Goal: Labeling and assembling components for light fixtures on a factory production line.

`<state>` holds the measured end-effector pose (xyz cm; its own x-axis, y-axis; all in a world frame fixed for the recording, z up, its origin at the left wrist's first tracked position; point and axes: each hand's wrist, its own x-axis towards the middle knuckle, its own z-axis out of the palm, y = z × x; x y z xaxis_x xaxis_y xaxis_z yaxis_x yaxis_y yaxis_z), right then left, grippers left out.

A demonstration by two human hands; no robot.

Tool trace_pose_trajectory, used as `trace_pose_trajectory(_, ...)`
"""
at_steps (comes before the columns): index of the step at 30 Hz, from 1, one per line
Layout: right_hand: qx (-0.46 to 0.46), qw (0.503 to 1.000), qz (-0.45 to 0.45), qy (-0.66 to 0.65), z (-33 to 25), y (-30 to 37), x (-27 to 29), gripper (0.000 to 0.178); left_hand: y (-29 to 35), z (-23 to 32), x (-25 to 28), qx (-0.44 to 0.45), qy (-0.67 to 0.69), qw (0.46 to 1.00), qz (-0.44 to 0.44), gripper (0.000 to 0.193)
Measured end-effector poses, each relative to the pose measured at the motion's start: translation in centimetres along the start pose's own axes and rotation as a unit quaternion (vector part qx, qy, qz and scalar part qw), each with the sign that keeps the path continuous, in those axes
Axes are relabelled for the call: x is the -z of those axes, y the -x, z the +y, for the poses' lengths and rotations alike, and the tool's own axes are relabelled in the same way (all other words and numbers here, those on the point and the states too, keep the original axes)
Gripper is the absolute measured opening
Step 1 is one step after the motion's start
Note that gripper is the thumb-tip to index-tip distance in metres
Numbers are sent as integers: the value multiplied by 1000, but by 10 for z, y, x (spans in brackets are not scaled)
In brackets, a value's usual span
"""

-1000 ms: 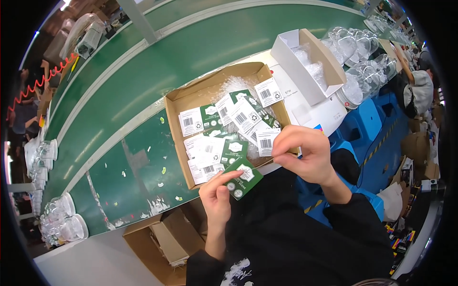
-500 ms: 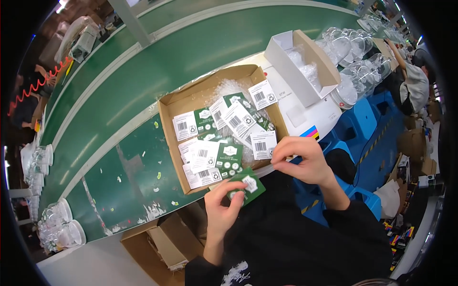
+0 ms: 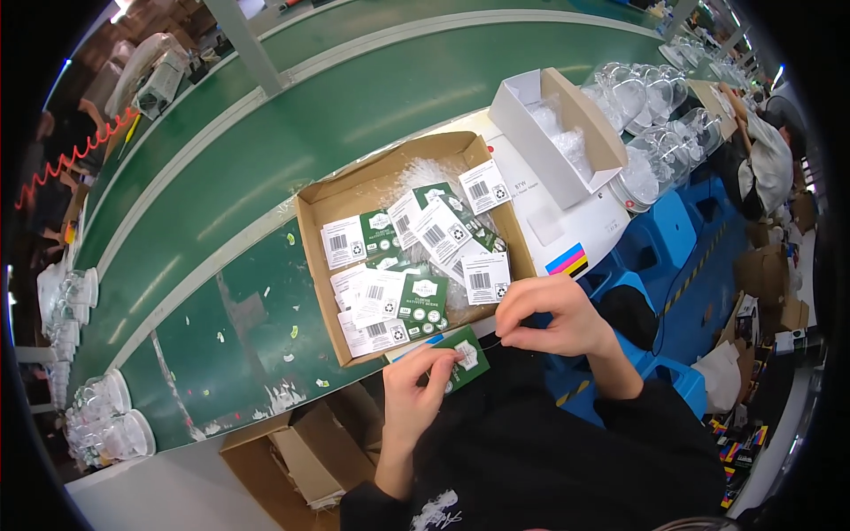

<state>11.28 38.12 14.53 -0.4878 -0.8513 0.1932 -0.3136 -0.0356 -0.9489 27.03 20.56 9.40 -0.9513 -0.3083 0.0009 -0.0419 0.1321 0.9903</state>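
Observation:
In front of my body, my left hand [image 3: 414, 389] pinches a green card tag [image 3: 467, 357] with a white emblem between thumb and fingers. My right hand [image 3: 553, 319] is closed in a pinch just to the right of it. A faint thin line runs from the tag towards these fingertips; what they hold is too small to make out. Both hands are at the near edge of a shallow cardboard box [image 3: 310, 257]. Inside it lie several green-and-white card tags [image 3: 423, 299], some showing barcodes, over a bundle of fine clear plastic strands [image 3: 425, 173].
The box rests on a green workbench [image 3: 257, 310] flecked with scraps. To its right, a white open carton [image 3: 567, 168] holds clear plastic pieces. Clear domes [image 3: 660, 146] stand behind, others [image 3: 111, 420] at far left. Blue stools [image 3: 668, 230] and a co-worker [image 3: 766, 164] are at right.
My right hand has come slightly left and down, closer to the tag. The tag has turned a little in my left hand. The whole view has shifted slightly.

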Motion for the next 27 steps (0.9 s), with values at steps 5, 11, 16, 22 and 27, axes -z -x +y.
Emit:
trace_pose_trajectory(5, -20, 1000, 14, 6, 9, 4, -1, 28, 3, 3, -1, -41, -3, 999, -3, 16)
trace_pose_trajectory(11, 41, 993, -78, 78, 0, 4, -14, 35, 2, 3, -3, -30, 41, 999, 10, 18)
trace_pose_trajectory(16, 103, 979, -29, 175, -5, 3, -30, 26, 5, 2, -12, -61, 4, 998, -28, 14)
trace_pose_trajectory(22, 109, 969, 3, 222, 2, 6, -38, 24, 8, 4, -10, -64, -21, 998, 12, 10)
trace_pose_trajectory(27, 122, 964, 4, 238, 4, 5, -42, 20, 12, 2, -10, -53, -39, 998, 24, 11)
